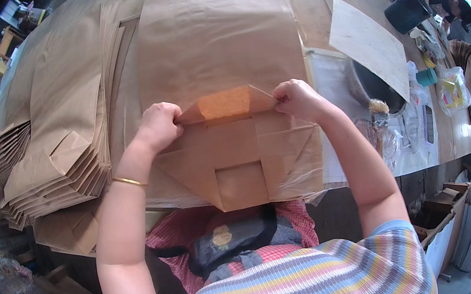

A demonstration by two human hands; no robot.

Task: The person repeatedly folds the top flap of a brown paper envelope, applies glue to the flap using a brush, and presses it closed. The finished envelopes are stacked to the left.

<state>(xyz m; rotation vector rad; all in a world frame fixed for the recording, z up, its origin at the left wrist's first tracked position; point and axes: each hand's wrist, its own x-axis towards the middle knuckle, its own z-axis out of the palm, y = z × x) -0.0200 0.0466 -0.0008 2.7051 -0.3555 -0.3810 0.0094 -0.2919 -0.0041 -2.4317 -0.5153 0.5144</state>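
Note:
A large brown paper bag [217, 41] lies flat on the table in front of me, its folded bottom end toward my body. My left hand [160, 126] pinches the left corner of a raised flap at that end. The flap's right corner is pinched in my right hand [299, 100]. Between my hands the flap stands up from the bag, and a bright orange-lit patch shows at its middle. Nearer to me, the diamond-shaped folds of the bottom end lie spread out flat, with a square panel close to the table edge.
Stacked brown paper bags [62, 153] fan out on the left of the table. To the right are a pale board [369, 47] over a dark basin [380, 87], a brush [379, 107], a green cup [426, 77] and a phone [428, 123]. A person [449, 4] is at the far right beside a black bucket [407, 10].

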